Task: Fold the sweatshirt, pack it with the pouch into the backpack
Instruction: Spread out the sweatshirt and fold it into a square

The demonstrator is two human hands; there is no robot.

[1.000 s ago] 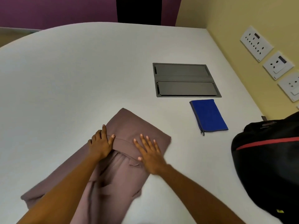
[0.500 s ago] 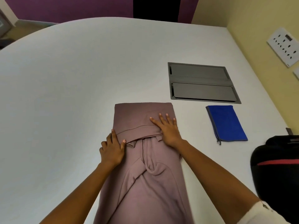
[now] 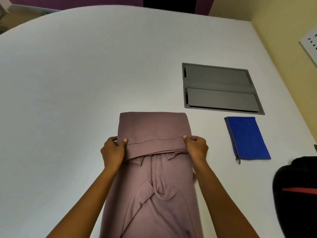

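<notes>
The sweatshirt (image 3: 154,127) lies between my 2 hands, left hand (image 3: 112,150) and right hand (image 3: 197,148) each pinching an end of its folded-over band: 1 fold in, more to go, with pouch (image 3: 247,138) and backpack (image 3: 295,194) right of my grip, nothing packed.

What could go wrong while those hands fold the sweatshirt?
The left hand and right hand pinch only the edges of the sweatshirt, so the fold's middle might sag and go crooked. The crossed sleeves look bunched; folding over them could leave a lump that packs badly into the backpack.
</notes>
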